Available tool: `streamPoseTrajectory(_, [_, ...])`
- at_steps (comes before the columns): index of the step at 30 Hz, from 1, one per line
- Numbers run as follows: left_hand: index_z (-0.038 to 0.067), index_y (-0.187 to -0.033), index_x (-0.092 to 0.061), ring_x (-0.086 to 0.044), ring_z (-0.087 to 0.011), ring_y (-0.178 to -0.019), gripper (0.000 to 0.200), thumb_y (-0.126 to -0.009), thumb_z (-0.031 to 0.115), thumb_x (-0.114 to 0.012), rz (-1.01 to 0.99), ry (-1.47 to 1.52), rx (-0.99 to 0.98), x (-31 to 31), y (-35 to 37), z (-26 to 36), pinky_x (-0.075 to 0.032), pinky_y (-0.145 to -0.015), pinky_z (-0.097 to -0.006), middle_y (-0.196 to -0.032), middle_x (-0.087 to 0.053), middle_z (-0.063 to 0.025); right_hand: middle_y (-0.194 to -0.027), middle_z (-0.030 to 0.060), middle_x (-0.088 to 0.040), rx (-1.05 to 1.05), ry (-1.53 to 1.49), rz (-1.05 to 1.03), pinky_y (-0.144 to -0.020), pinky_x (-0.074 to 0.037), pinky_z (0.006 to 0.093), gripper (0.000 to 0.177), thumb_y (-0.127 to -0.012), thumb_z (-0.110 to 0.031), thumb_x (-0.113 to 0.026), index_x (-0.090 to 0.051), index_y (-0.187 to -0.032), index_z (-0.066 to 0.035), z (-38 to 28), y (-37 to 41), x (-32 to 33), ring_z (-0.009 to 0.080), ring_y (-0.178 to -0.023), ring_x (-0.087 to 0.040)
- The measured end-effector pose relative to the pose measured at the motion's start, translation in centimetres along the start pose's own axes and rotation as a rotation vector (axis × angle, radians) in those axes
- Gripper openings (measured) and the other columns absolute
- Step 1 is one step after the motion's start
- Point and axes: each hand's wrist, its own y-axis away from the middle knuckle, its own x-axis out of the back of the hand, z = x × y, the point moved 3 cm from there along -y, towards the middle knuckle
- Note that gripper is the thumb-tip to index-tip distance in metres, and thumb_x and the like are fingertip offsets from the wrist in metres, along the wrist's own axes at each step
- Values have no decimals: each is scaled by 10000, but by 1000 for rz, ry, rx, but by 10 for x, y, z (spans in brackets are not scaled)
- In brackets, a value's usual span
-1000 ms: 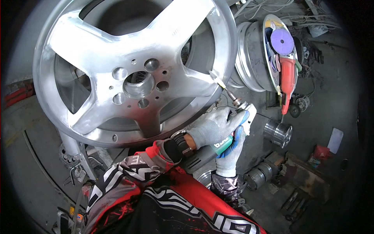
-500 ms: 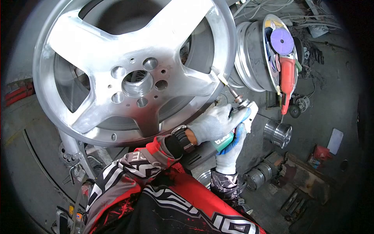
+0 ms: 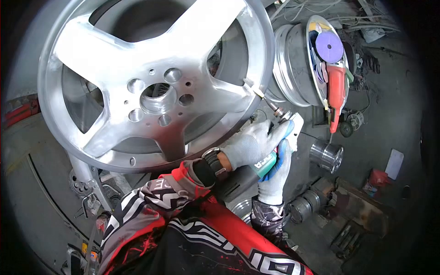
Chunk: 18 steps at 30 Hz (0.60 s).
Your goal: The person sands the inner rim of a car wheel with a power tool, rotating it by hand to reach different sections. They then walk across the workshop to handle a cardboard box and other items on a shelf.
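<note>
A bare-metal alloy wheel (image 3: pixel 158 41) with broad spokes fills the upper left. My left hand (image 3: pixel 252 145), gloved in grey and wearing a watch at the wrist, wraps over the top of a green-bodied grinder (image 3: pixel 266 164). From the right and below, my gloved right hand (image 3: pixel 276 174) grips the same tool, its blue-coated fingers around the body near the white head. A thin spindle (image 3: pixel 269 103) runs from that head, and its pale tip (image 3: pixel 250 87) is at the wheel's rim beside a spoke end. The palms are hidden.
Another wheel (image 3: pixel 293 64) right of the large one holds a red angle grinder (image 3: pixel 337 89) and a purple disc (image 3: pixel 329 47). A small metal drum (image 3: pixel 326 156) is on the floor. Cables (image 3: pixel 316 7) lie at the top right. A metal stand (image 3: pixel 87 176) is below the large wheel.
The wheel and the spindle tip sit slightly further left in view. The right hand and grinder body have shifted a little up and right. Both hands keep their grip.
</note>
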Motion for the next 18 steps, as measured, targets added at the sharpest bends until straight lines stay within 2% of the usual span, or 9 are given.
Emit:
streamPoseTrajectory(2, [19,-1441,-532,-675,-344,-871,524,-936,135,-609,55,66,-16,0,-5,-5,-561,-805,-419,-1073,-645,-223,-1267,90,-641,44,-27,-120,-1006,-499,355,379,-1106,-275,-485,-566,-1384,-30,-14,-7,-14,168,-1164,-619])
streamPoseTrajectory(3, [14,-1444,-528,-678,-361,-894,524,-938,131,-605,109,132,-33,1,-6,-7,-561,-827,-426,-1125,-646,-244,-1232,87,-652,202,224,-102,-981,-500,344,353,-1096,-250,-501,-589,-1350,-21,-19,-7,-17,155,-1117,-628])
streamPoseTrajectory(7, [9,-1441,-529,-683,-385,-932,525,-934,123,-608,101,169,-33,0,-2,-9,-562,-858,-434,-1207,-632,-275,-1226,84,-650,206,267,-66,-968,-499,331,360,-1091,-257,-512,-583,-1347,-14,-15,-5,-16,151,-1095,-626])
streamPoseTrajectory(9, [12,-1422,-546,-685,-381,-944,504,-935,122,-614,52,164,-10,0,3,-6,-562,-865,-436,-1169,-634,-262,-1246,88,-624,52,-36,-99,-957,-495,310,373,-1053,-183,-580,-532,-1377,-5,-7,-2,-13,140,-1111,-612])
streamPoseTrajectory(10, [12,-1422,-546,-685,-381,-944,504,-935,122,-614,50,164,-11,0,4,-5,-562,-865,-436,-1169,-634,-262,-1246,88,-624,52,-38,-97,-957,-495,310,373,-1053,-183,-580,-532,-1377,-5,-6,1,-14,140,-1111,-612])
streamPoseTrajectory(13, [19,-1396,-566,-693,-354,-931,485,-927,127,-625,3,121,-11,2,10,-1,-572,-836,-422,-1126,-644,-225,-1241,86,-626,5,-40,-78,-940,-505,306,378,-1070,-227,-549,-535,-1373,-3,4,11,-9,136,-1102,-617])
streamPoseTrajectory(15, [29,-1375,-583,-698,-329,-863,464,-927,137,-633,-34,19,6,6,10,5,-583,-758,-411,-1050,-649,-185,-1314,66,-609,-93,-49,-125,-1026,-499,362,473,-1085,-409,-512,-517,-1424,-81,14,11,-1,165,-1209,-596])
streamPoseTrajectory(16, [29,-1375,-583,-698,-329,-863,464,-927,137,-633,-39,15,1,6,10,6,-583,-758,-411,-1050,-649,-185,-1314,66,-609,-91,-56,-124,-1026,-499,362,473,-1085,-409,-512,-517,-1424,-81,14,12,-2,165,-1209,-596])
streamPoseTrajectory(18, [41,-1370,-589,-698,-315,-797,459,-923,138,-633,-116,-32,22,4,10,6,-583,-682,-405,-997,-648,-172,-1361,64,-576,-185,-270,-140,-1054,-490,371,457,-1095,-390,-500,-488,-1455,-109,14,17,-7,174,-1255,-573])
